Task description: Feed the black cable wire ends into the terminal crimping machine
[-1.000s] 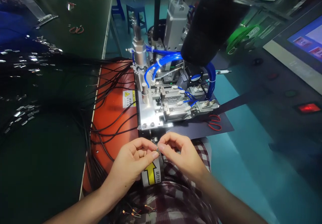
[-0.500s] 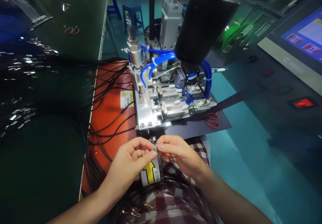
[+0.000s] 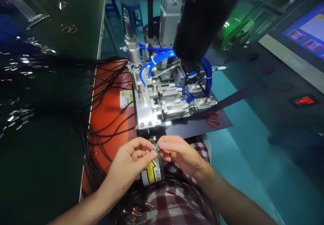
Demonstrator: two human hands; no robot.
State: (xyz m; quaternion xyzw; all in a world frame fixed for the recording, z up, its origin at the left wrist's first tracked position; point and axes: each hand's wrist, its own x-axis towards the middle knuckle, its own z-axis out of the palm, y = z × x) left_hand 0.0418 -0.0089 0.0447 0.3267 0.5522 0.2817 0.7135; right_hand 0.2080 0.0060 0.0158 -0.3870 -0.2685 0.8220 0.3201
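Observation:
Between my two hands are several thin coloured wires (image 3: 156, 148), with blue, yellow and pale strands showing. My left hand (image 3: 136, 157) pinches them between thumb and index finger. From the other side, the fingertips of my right hand (image 3: 178, 150) are closed on the same wires, a small gap from the left fingertips. My fingers hide most of the wires. Just beyond my hands stands a metal machine (image 3: 174, 100) with blue air tubes. A label with a yellow arrow (image 3: 151, 174) lies below my fingers. More wire ends (image 3: 135, 212) with coppery tips rest on my lap.
Black cables (image 3: 111, 127) run across the orange machine base (image 3: 106, 117) from the dark table (image 3: 37, 171) at left. Red-handled scissors (image 3: 214, 119) lie on the dark plate at right. A green spool (image 3: 236, 32) and a control screen (image 3: 307, 36) stand farther right.
Both hands keep their pinch on the wires, with only a slight shift of the fingers and strands. The surroundings have moved a little in the picture as the head camera turned.

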